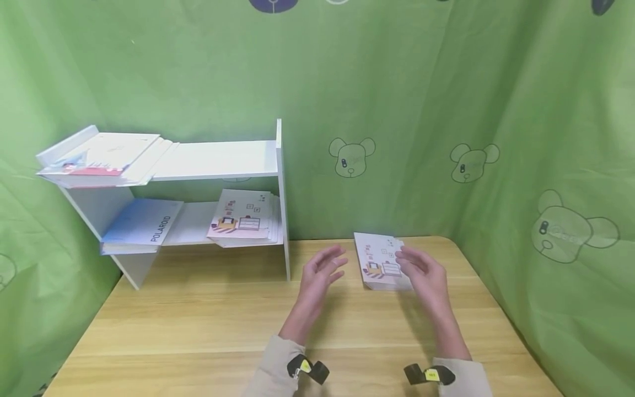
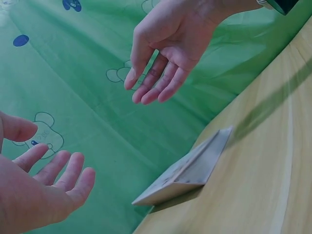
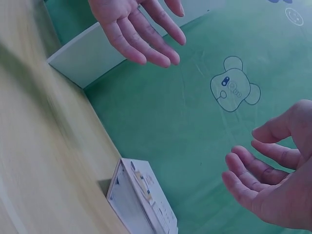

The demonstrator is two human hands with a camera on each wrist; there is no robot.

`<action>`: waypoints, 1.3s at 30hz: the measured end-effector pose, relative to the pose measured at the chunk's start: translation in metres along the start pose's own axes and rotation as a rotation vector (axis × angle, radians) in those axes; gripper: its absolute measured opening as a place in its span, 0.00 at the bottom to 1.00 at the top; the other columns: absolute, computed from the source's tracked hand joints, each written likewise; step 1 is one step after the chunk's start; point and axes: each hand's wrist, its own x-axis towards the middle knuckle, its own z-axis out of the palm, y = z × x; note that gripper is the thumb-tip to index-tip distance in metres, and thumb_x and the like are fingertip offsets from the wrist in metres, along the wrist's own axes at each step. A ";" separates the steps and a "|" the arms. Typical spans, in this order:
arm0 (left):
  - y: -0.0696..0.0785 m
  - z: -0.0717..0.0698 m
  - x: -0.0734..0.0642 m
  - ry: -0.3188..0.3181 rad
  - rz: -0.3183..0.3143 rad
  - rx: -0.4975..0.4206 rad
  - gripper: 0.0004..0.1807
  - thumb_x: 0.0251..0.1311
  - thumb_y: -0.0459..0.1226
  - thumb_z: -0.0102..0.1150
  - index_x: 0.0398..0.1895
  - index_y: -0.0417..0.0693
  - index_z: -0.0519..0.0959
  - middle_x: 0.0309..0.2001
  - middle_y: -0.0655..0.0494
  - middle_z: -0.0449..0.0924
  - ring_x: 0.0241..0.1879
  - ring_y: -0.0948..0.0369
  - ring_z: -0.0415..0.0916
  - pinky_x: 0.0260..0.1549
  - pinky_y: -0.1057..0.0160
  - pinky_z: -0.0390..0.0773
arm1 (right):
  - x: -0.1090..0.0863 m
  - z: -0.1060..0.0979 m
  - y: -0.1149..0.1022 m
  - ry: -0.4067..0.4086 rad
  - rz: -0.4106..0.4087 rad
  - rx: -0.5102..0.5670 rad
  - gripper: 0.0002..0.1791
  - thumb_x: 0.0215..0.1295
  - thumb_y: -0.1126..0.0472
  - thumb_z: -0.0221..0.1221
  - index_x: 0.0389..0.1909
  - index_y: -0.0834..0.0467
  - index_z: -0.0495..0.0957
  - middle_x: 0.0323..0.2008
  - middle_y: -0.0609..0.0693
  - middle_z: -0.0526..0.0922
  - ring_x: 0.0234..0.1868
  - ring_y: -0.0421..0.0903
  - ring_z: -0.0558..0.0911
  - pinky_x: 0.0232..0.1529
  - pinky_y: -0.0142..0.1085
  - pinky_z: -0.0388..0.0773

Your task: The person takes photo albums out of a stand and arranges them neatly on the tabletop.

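A white book (image 1: 379, 256) with small coloured drawings on its cover lies on the wooden table, toward the back right. My left hand (image 1: 321, 274) is held in the air to the left of this book, fingers loosely bent and nothing in them. On the other side, my right hand (image 1: 423, 273) overlaps the book's right edge in the head view, also holding nothing. Both palms face each other across a gap. In the right wrist view the book (image 3: 141, 197) appears below the two hands, apart from them.
A white two-tier shelf (image 1: 223, 157) stands at the left. White books (image 1: 106, 157) lie on its upper tier. The lower tier holds a blue-white POLAROID book (image 1: 144, 220) and a stack of illustrated books (image 1: 243, 215). A green curtain (image 1: 397, 110) surrounds the table (image 1: 198, 325).
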 end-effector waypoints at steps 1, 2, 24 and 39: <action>0.002 0.000 0.000 0.000 0.004 -0.002 0.22 0.61 0.34 0.58 0.59 0.44 0.72 0.57 0.48 0.75 0.55 0.49 0.74 0.54 0.53 0.76 | 0.000 0.001 -0.002 -0.001 -0.004 0.003 0.23 0.65 0.57 0.60 0.58 0.60 0.73 0.52 0.56 0.80 0.51 0.41 0.79 0.49 0.22 0.76; 0.003 -0.001 -0.001 -0.002 0.008 0.000 0.22 0.61 0.34 0.58 0.60 0.43 0.71 0.57 0.49 0.76 0.55 0.49 0.74 0.54 0.53 0.76 | -0.001 0.002 -0.004 -0.004 -0.009 0.006 0.23 0.65 0.58 0.60 0.59 0.61 0.72 0.52 0.56 0.80 0.51 0.42 0.79 0.49 0.22 0.76; 0.026 -0.020 -0.013 -0.022 0.134 -0.005 0.22 0.65 0.30 0.52 0.62 0.36 0.67 0.58 0.46 0.73 0.59 0.43 0.69 0.58 0.51 0.73 | -0.005 0.018 -0.029 -0.063 -0.090 0.073 0.22 0.64 0.62 0.60 0.58 0.63 0.73 0.52 0.60 0.79 0.54 0.49 0.78 0.52 0.23 0.74; 0.046 -0.031 -0.019 -0.018 0.174 0.007 0.22 0.66 0.29 0.48 0.63 0.35 0.65 0.61 0.36 0.68 0.60 0.40 0.67 0.59 0.49 0.71 | -0.019 0.033 -0.071 -0.083 -0.107 0.043 0.18 0.65 0.66 0.57 0.55 0.67 0.73 0.51 0.62 0.79 0.55 0.55 0.76 0.53 0.22 0.72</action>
